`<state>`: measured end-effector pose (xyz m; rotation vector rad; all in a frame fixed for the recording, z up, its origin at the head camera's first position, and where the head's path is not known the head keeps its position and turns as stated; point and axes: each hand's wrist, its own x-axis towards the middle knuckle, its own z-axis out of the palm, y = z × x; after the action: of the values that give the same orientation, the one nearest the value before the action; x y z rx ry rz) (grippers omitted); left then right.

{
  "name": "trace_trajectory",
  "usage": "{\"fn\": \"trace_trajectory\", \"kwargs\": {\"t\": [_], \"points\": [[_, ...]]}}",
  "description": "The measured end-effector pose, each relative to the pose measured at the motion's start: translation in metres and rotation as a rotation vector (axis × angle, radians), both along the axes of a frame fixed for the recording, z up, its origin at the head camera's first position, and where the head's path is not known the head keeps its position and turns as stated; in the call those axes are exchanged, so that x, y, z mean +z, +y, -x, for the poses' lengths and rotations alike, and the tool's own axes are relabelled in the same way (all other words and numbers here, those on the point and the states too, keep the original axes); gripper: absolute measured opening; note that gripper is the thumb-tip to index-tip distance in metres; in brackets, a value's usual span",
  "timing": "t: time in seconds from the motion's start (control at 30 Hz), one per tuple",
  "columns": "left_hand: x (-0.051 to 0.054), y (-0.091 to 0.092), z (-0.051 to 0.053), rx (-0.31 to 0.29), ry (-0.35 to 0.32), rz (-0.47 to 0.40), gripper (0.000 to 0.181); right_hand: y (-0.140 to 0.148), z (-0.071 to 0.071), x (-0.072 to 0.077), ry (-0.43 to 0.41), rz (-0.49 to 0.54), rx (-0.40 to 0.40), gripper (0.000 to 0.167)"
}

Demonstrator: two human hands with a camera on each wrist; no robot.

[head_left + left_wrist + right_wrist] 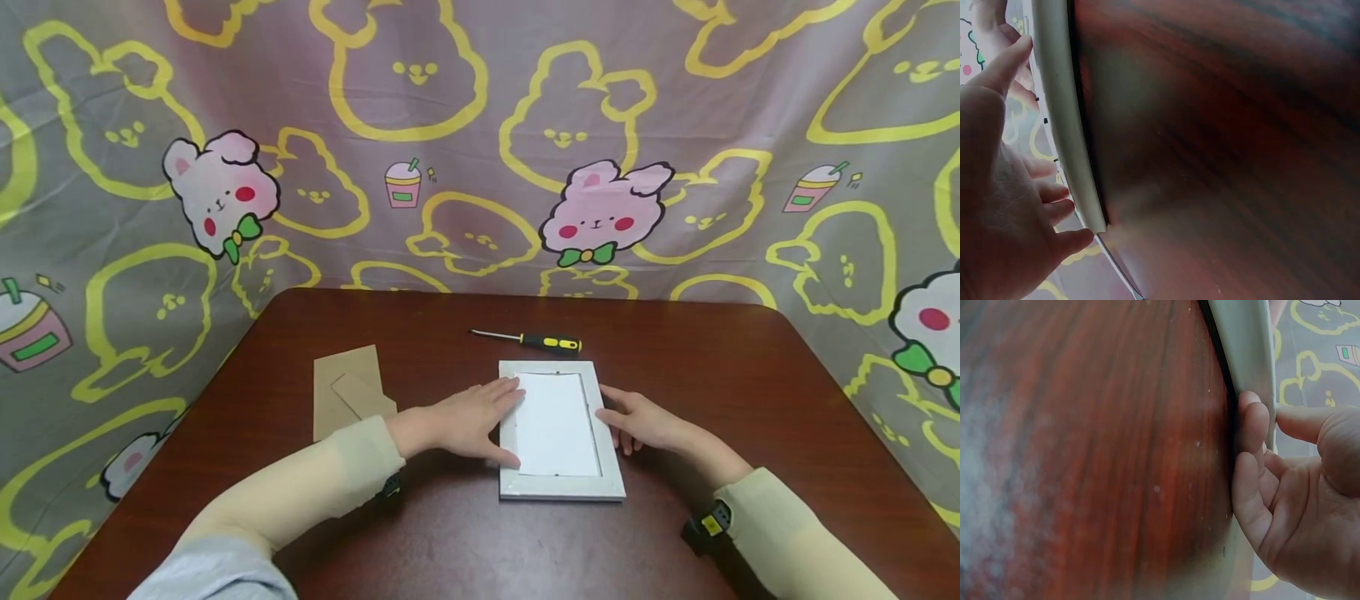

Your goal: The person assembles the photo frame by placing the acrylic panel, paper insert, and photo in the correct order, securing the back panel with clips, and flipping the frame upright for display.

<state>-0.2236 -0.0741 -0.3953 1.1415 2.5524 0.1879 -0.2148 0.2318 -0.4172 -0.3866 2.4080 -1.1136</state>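
Note:
A white picture frame (550,487) lies back side up on the table, with a white sheet (551,425) inside its border and small dark tabs along the inner edge. My left hand (476,421) rests on the frame's left border, fingers fairly straight and thumb spread toward the near corner. On the opposite side, my right hand (637,419) holds the right edge; in the right wrist view its thumb (1300,422) is on the upper rim and its curled fingers (1252,428) are against the outer side. The left wrist view shows the left palm (1013,194) beside the frame.
A brown backing board (345,379) with a stand flap lies left of the frame, partly hidden by the left forearm. Beyond the frame is a screwdriver (551,342) with a black and yellow handle. A patterned curtain (480,167) hangs behind the dark wooden table (420,533).

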Motion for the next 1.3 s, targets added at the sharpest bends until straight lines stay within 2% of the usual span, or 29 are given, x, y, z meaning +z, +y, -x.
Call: {"fn": "trace_trajectory", "kwargs": {"t": [0.13, 0.33, 0.6, 0.77, 0.93, 1.03, 1.17, 1.3], "points": [[-0.001, 0.003, -0.001, 0.014, -0.006, 0.036, 0.113, 0.0, 0.0, 0.0, -0.009, 0.0, 0.001, 0.064], [0.002, 0.011, 0.0, 0.033, 0.028, 0.12, 0.121, 0.0, 0.001, 0.002, -0.006, 0.003, -0.005, 0.064], [0.01, 0.028, 0.001, 0.081, -0.015, 0.186, 0.119, -0.001, -0.001, 0.006, -0.004, 0.009, -0.004, 0.064], [0.012, 0.033, 0.002, 0.086, -0.004, 0.219, 0.12, -0.002, -0.002, 0.005, -0.009, 0.008, -0.007, 0.065], [0.011, 0.033, 0.002, 0.091, 0.005, 0.227, 0.119, -0.002, -0.001, 0.003, 0.006, 0.001, -0.007, 0.066], [0.012, 0.034, 0.001, 0.097, -0.004, 0.217, 0.119, -0.004, -0.002, 0.002, 0.02, -0.012, -0.018, 0.071], [0.013, 0.034, 0.0, 0.101, -0.011, 0.215, 0.119, -0.009, -0.003, 0.002, 0.04, -0.058, -0.049, 0.081], [0.013, 0.034, -0.001, 0.103, -0.009, 0.22, 0.119, -0.012, -0.004, 0.001, 0.059, -0.1, -0.074, 0.082]]}}
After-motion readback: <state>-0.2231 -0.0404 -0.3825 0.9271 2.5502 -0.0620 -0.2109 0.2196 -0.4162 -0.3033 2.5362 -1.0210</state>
